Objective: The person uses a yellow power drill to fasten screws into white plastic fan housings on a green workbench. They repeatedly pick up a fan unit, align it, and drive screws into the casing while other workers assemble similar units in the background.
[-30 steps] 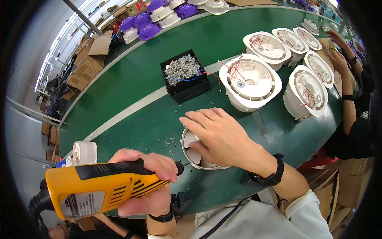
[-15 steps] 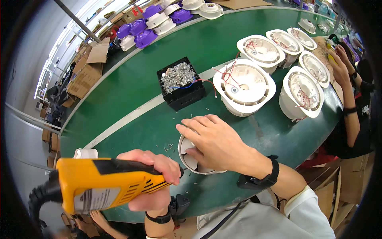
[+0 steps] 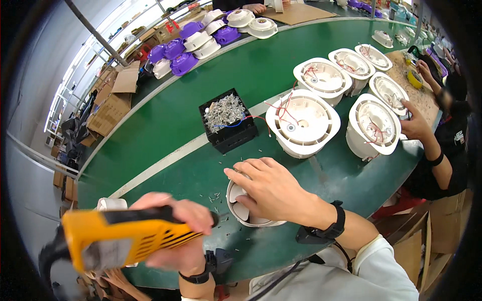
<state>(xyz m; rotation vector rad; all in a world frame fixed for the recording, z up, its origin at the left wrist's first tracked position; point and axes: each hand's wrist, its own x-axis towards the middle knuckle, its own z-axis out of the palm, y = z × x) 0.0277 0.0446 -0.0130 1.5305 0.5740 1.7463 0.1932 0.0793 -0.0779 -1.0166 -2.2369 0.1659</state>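
The right hand (image 3: 276, 188) lies palm down over a round white part (image 3: 236, 191), its 4 fingers nearly together, pointing up and to the left across the top edge. The thumb is set apart from them, bent down toward the part's inside. How firmly they grip cannot be told, as the hand hides the contact.

The left hand (image 3: 191, 215) is wrapped around the front of a yellow power screwdriver (image 3: 135, 228), fingers over the top and thumb underneath. Hand and tool are blurred. The tool lies roughly level across the view, its dark nose toward the round part but apart from it; a bit cannot be made out.

The left forearm rises from the lower edge, while the right comes in slantwise from the lower right, each with a black wrist strap (image 3: 337, 226).

The round part sits on the green table (image 3: 165, 185), with loose screws (image 3: 217, 194) scattered just to its left. Beyond it stands a black tray (image 3: 233, 138) heaped with screws. To the right are 6 white housings (image 3: 311, 120) with thin wires; a co-worker's hand (image 3: 415, 123) is at the rim of 1.
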